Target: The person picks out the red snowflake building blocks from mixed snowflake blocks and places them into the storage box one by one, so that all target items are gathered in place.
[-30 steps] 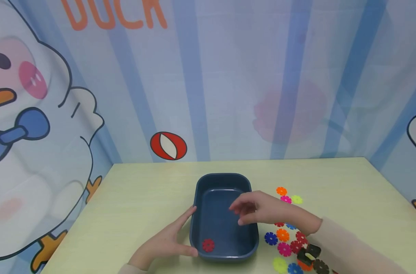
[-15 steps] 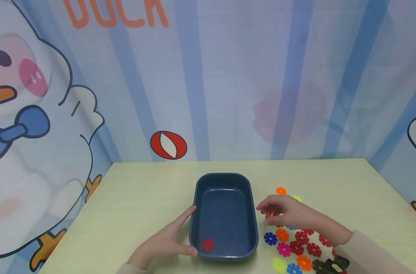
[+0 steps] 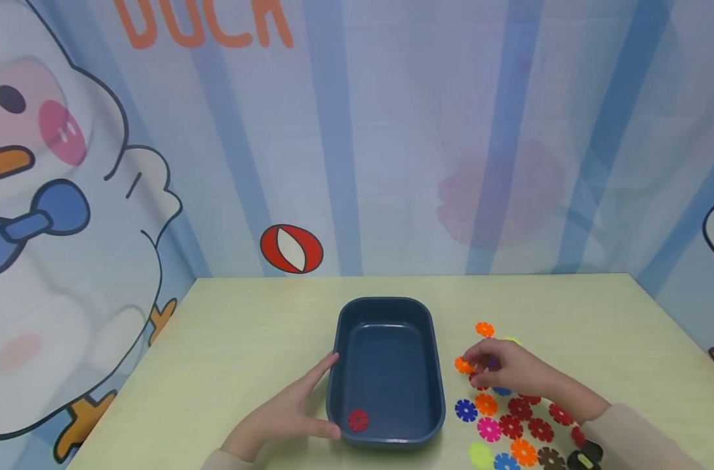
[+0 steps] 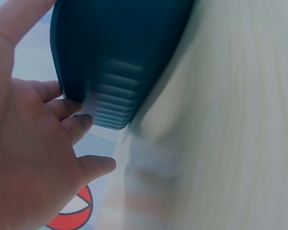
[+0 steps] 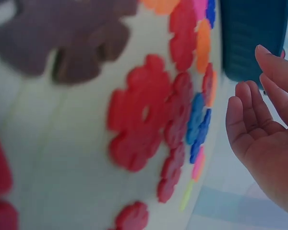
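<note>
My left hand lies along the left side of a dark blue rectangular tub, fingers spread and mostly straight. In the left wrist view its fingertips touch the tub's outer wall. A red flower-shaped plastic disc lies inside the tub, near its front left corner. To the right, my right hand hovers above loose discs with its fingers loosely bent, next to an orange disc. In the right wrist view no disc shows between the right fingers. The hand partly covers a few discs.
Several flower-shaped discs in red, orange, pink, blue, yellow and brown lie on the pale table right of the tub, including a dark blue disc close to its wall. A printed curtain hangs behind the table.
My right hand has moved from over the tub rightward to the loose discs. The orange disc beside it, mostly covered half a second ago, now shows. My left hand has stayed at the tub.
</note>
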`<state>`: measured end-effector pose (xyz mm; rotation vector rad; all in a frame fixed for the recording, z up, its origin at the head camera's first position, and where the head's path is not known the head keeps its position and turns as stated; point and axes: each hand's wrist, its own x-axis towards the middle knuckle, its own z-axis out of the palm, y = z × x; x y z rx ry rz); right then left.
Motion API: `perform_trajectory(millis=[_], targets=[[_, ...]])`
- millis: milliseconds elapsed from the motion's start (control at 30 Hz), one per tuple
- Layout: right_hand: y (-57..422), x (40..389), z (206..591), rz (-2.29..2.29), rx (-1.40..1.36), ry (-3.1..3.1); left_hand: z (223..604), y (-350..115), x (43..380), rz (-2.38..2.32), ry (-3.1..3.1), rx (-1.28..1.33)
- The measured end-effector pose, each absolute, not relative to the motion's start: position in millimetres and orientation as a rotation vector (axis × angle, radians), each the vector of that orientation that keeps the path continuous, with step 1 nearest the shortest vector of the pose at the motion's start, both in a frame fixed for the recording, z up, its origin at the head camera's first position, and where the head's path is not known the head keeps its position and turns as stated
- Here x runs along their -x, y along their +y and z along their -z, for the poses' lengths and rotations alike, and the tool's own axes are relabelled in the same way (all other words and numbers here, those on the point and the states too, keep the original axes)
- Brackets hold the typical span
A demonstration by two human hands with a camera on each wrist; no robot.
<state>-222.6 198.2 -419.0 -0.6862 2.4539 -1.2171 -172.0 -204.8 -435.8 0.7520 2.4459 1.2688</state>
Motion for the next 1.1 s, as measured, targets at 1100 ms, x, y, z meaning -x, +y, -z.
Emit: perform_trajectory(millis=[1100], targets=[[201.1, 234.0, 431.3, 0.923, 0.649, 2.590, 435.3, -202.9, 170.9, -1.276, 2.442, -0.676]])
